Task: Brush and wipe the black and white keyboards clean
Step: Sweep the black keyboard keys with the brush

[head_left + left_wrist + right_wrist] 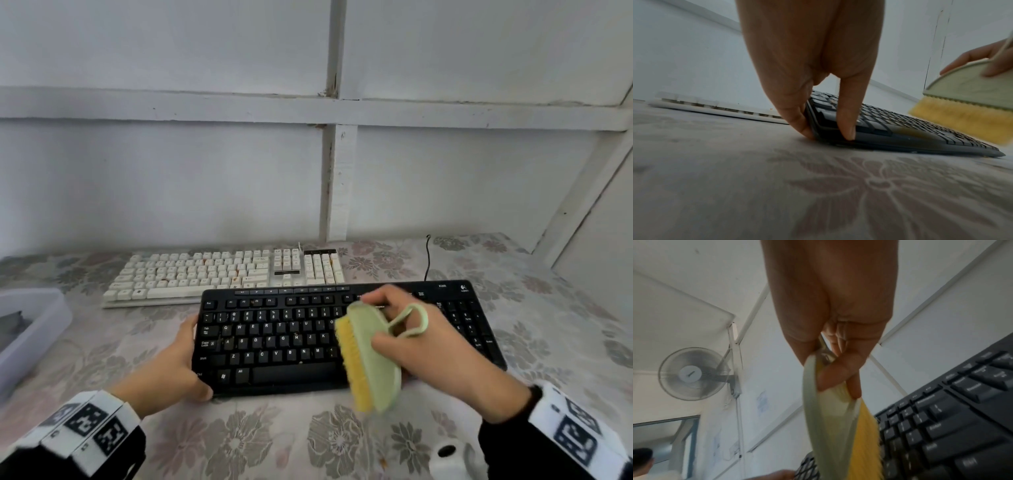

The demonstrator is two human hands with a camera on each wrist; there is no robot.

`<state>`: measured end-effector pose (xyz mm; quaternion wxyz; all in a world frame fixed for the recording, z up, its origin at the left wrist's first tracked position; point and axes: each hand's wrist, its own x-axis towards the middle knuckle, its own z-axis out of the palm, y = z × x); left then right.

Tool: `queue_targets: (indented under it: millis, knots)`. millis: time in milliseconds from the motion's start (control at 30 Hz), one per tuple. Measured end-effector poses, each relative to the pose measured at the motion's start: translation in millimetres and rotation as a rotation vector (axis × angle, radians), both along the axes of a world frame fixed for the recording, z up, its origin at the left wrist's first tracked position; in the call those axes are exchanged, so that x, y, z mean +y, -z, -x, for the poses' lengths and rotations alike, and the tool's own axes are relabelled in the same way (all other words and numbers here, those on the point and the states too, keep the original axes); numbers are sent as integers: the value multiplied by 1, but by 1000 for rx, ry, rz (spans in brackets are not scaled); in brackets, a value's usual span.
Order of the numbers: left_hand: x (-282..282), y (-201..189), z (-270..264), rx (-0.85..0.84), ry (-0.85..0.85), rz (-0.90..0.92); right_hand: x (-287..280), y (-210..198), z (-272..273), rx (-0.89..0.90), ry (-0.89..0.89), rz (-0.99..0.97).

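The black keyboard (274, 335) (920, 129) (941, 426) lies on the flowered tablecloth, crumbs scattered on its keys. My left hand (178, 370) (818, 97) grips its left end, thumb at the front corner and fingers along the side edge. My right hand (418, 346) (834, 353) holds a pale green scrubbing brush (370, 356) (970, 91) (830, 426) with yellow bristles and a loop handle, tilted over the keyboard's right-centre keys, bristles facing left. The white keyboard (226, 274) (715, 107) with stained keys lies just behind the black one.
A translucent plastic bin (30, 329) stands at the left table edge. A black cable (428, 257) runs off the back of the black keyboard. A white round object (448, 455) sits near the front edge. The white panelled wall closes the back. A person's head (643, 456) shows in the right wrist view.
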<state>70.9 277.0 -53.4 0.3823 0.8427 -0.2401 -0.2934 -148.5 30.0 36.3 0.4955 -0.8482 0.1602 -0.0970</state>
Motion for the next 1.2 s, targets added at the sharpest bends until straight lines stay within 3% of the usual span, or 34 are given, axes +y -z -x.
queue_targets:
  millis: [167,467,667,967,1200]
  knots:
    - [1,-3,2,2,-1,-8,-10,-14,-30,-161,126,-14]
    - [0,-7,6,-22,-7,-43,5,8,-25,6,16,117]
    - [-1,-9,7,-2,-13,-21,8,12,-2,119,-77,71]
    - [-2,-13,10,15,-11,-32,2,-23,-45,-156,107,63]
    - [-1,-18,13,8,-6,-40,18,0,-48,-35,68,75]
